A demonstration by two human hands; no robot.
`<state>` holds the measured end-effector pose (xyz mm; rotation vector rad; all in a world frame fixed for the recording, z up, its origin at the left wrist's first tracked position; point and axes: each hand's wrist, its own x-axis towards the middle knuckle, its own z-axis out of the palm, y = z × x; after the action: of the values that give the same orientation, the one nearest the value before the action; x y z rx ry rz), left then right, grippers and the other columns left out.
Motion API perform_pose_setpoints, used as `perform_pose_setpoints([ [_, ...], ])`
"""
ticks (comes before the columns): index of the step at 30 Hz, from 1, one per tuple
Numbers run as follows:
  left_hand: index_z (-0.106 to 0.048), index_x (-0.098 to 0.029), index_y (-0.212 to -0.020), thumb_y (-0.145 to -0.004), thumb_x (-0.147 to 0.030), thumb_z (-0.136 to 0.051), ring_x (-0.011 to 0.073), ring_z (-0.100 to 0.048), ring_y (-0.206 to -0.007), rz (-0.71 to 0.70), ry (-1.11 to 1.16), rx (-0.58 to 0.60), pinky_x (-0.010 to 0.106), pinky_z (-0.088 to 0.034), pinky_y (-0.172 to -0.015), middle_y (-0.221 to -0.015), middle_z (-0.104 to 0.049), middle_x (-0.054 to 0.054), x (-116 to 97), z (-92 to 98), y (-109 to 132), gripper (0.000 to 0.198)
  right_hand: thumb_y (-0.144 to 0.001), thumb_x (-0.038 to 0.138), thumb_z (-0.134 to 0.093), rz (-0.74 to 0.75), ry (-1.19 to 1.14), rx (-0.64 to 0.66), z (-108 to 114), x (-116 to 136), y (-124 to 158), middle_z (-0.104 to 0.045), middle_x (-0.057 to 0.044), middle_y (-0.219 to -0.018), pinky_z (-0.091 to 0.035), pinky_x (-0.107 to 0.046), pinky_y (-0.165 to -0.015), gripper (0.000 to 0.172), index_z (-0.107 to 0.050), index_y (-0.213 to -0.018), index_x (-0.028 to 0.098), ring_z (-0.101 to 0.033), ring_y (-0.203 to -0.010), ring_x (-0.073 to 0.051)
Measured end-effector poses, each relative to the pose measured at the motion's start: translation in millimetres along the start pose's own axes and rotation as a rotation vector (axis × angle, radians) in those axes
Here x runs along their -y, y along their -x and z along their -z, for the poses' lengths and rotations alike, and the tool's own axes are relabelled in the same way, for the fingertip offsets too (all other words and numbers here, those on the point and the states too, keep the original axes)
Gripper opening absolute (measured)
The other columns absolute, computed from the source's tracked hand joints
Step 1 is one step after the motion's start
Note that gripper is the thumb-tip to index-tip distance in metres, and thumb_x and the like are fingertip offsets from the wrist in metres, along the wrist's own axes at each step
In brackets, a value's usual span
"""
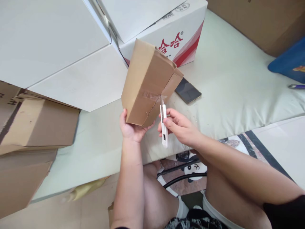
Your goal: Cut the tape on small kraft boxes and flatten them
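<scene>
My left hand (134, 128) grips the lower end of a brown cardboard box (140, 76), which is held tilted above the pale green covered surface. A strip of clear tape (152, 96) crosses the seam on the box's right-hand face. In my right hand (177, 124) is a white box cutter (164, 127), closed between thumb and fingers. Its blade end points up and meets the box at the taped seam; how deep the tip sits I cannot tell. Behind the box's right edge lies a dark smartphone (188, 90), partly covered by it.
Large white boxes (78, 79) stand at the upper left, beside a white carton with red lettering (190, 41). Brown cartons (51, 124) are at the far left. A blue object (289, 62) and a purple pen (296, 86) lie at the right. The pale green surface (228, 79) has a front edge above my legs.
</scene>
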<state>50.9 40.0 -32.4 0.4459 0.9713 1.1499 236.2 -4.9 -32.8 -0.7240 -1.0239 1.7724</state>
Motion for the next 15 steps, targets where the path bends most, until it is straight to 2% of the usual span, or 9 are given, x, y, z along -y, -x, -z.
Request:
perform_pose_setpoints([
  [2,-0.066,-0.023,-0.116,-0.080,-0.064,-0.057,0.0338,-0.069,-0.098,-0.007,0.007,-0.022,0.045,-0.059,-0.072,-0.105,-0.073,0.011,2,-1.1,1,0.055,-0.090,0.058,-0.068,-0.042,0.002,0.002,-1,-2,-1,-0.069,0.002,-0.078,-0.060,-0.027,-0.062,0.041,-0.050,-0.100,0.023,-0.070,-0.068,-0.012],
  [6,-0.067,-0.022,-0.110,-0.081,-0.061,-0.057,0.0294,-0.070,-0.088,-0.012,0.035,-0.058,0.046,-0.060,-0.077,-0.095,-0.073,0.008,3,-4.0,4,0.049,-0.087,0.052,-0.072,-0.193,-0.009,0.096,-2,-1,0,-0.069,0.003,-0.076,-0.058,-0.025,-0.060,0.037,-0.052,-0.096,0.022,-0.070,-0.064,-0.012],
  [9,-0.067,-0.023,-0.109,-0.079,-0.059,-0.060,0.0288,-0.070,-0.088,-0.042,0.057,-0.084,0.049,-0.060,-0.081,-0.094,-0.073,0.007,-2,-2.0,5,0.047,-0.084,0.046,-0.073,-0.184,-0.025,0.100,2,5,5,-0.069,0.003,-0.072,-0.055,-0.024,-0.056,0.033,-0.051,-0.093,0.022,-0.068,-0.059,-0.012],
  [12,-0.066,-0.024,-0.112,-0.078,-0.062,-0.059,0.0313,-0.071,-0.092,-0.063,0.085,-0.115,0.053,-0.060,-0.082,-0.098,-0.073,0.009,-8,4.6,4,0.051,-0.084,0.043,-0.063,-0.120,0.023,-0.008,14,13,7,-0.062,0.006,-0.061,-0.046,-0.024,-0.048,0.025,-0.050,-0.090,0.023,-0.057,-0.047,-0.012],
  [15,-0.066,-0.024,-0.112,-0.078,-0.064,-0.057,0.0328,-0.070,-0.095,-0.068,0.097,-0.091,0.052,-0.061,-0.077,-0.102,-0.073,0.011,-12,12.3,4,0.053,-0.086,0.039,-0.053,-0.103,0.357,-0.228,29,12,1,-0.060,0.004,-0.061,-0.044,-0.027,-0.051,0.016,-0.052,-0.089,0.023,-0.054,-0.049,-0.013],
])
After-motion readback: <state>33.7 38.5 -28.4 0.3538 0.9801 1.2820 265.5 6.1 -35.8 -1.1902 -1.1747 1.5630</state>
